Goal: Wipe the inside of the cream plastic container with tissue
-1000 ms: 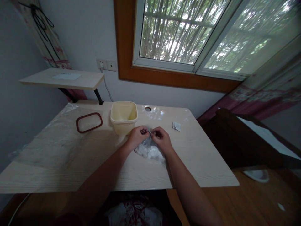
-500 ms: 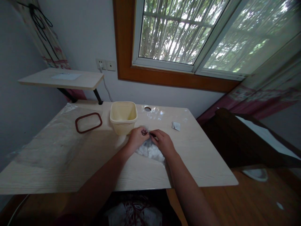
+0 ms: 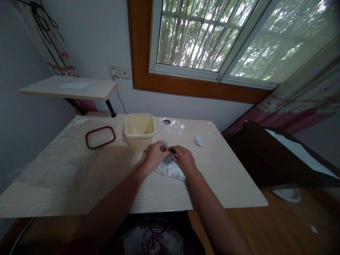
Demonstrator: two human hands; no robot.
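A clear plastic bag [image 3: 171, 170] with white contents lies on the pale wooden table [image 3: 228, 180]. My left hand [image 3: 156, 153] and my right hand [image 3: 182, 158] meet over its gathered top, fingertips nearly touching. Both hands pinch the bag's neck between thumb and fingers; the exact fold held is too small to make out. Just behind my left hand stands an open cream plastic tub [image 3: 139, 136].
A reddish-brown rectangular ring [image 3: 100, 137] lies left of the tub on clear plastic sheeting [image 3: 61, 159]. A small folded paper [image 3: 198, 141] is on the right. A raised shelf [image 3: 71, 88] stands at the back left, below a wall socket [image 3: 119, 72].
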